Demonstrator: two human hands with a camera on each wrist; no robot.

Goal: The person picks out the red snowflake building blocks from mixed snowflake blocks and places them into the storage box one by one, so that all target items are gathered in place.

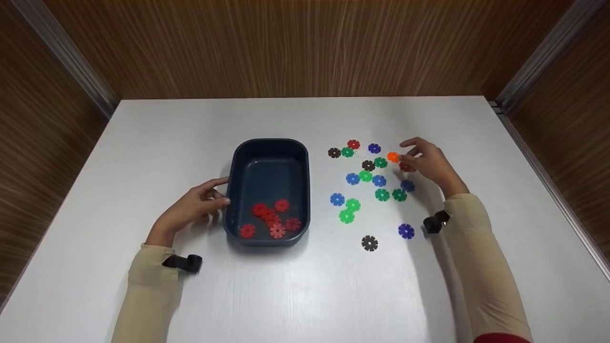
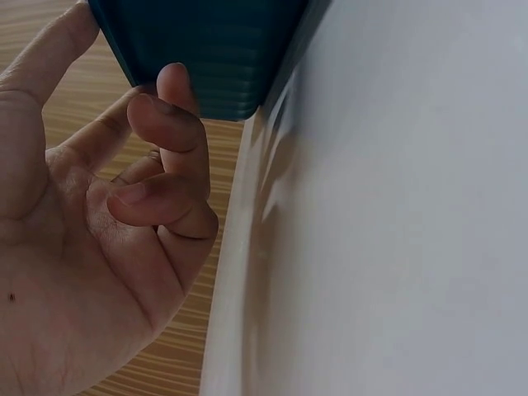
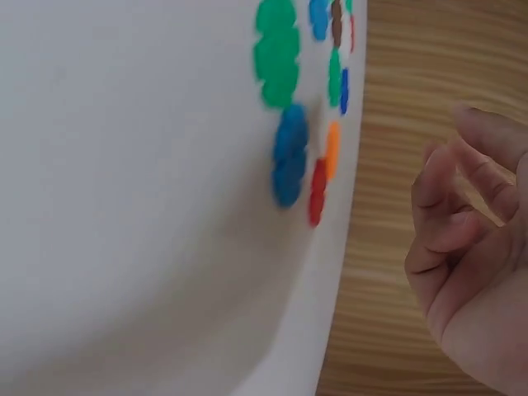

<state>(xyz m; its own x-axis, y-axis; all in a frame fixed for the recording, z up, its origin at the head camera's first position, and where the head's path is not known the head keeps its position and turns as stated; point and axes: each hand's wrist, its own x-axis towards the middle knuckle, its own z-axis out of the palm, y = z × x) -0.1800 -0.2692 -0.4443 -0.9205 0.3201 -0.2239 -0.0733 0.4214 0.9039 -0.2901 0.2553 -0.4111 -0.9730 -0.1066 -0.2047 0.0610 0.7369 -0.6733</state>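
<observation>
At the dark blue tray, my left hand touches the left side with its thumb and forefinger. In the left wrist view the other fingers of that hand curl loosely below the tray's rim. Several red notched discs lie in the tray's near end. My right hand is above the table, its fingers loosely bent and holding nothing that shows. Nearest to it are an orange disc and a dark red disc, partly hidden under the fingers in the head view; both lie on the table in the right wrist view.
Right of the tray lie several more discs: blue, light green, dark green, purple, dark brown and one red. A wood-grain panel stands behind the white table.
</observation>
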